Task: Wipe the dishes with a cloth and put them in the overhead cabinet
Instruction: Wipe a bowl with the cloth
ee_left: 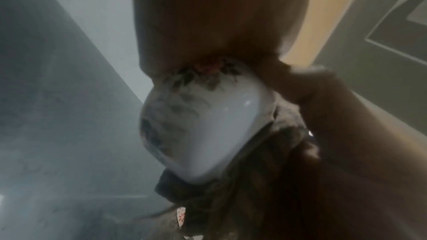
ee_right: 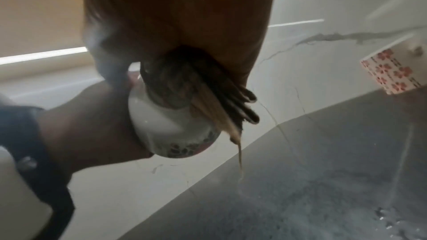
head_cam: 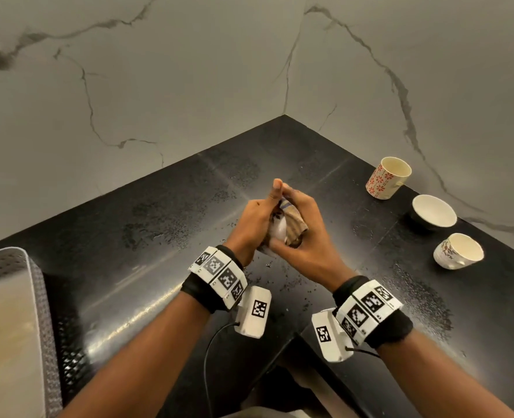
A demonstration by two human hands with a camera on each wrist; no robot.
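Above the black counter (head_cam: 165,224), my left hand (head_cam: 257,218) grips a small white cup (head_cam: 279,232) with a dark floral print. In the left wrist view the cup (ee_left: 203,130) fills the middle, its printed band toward my palm. My right hand (head_cam: 302,233) holds a bunched brown-beige cloth (head_cam: 296,223) pressed against the cup. The right wrist view shows the cloth (ee_right: 194,88) stuffed into the cup (ee_right: 166,127), a loose thread hanging down. Most of the cup is hidden between my hands in the head view.
On the right of the counter stand a cup with red flowers (head_cam: 388,178), a white bowl with a dark outside (head_cam: 433,211) and a floral cup (head_cam: 458,250). A perforated grey tray (head_cam: 17,297) sits at the left. Marble walls meet in the corner behind.
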